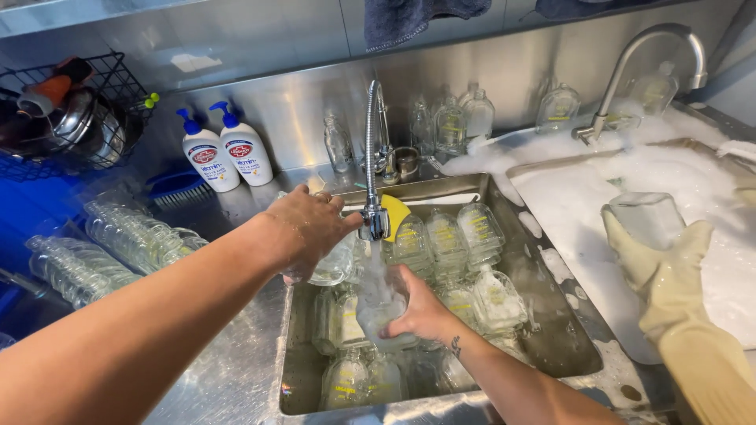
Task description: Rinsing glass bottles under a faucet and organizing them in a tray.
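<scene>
My left hand grips the end of the flexible faucet just above the steel sink; a clear glass bottle lies just under the fingers. Water pours from the spout onto another clear glass bottle that my right hand holds under the stream. Several more clear bottles with yellow print lie in the sink below and behind both hands, and a yellow sponge sits by the spout.
Another person's yellow-gloved hand holds a glass bottle over a foamy second sink at right. Rinsed bottles lie on the left counter. Two white pump bottles and a black wire basket stand behind.
</scene>
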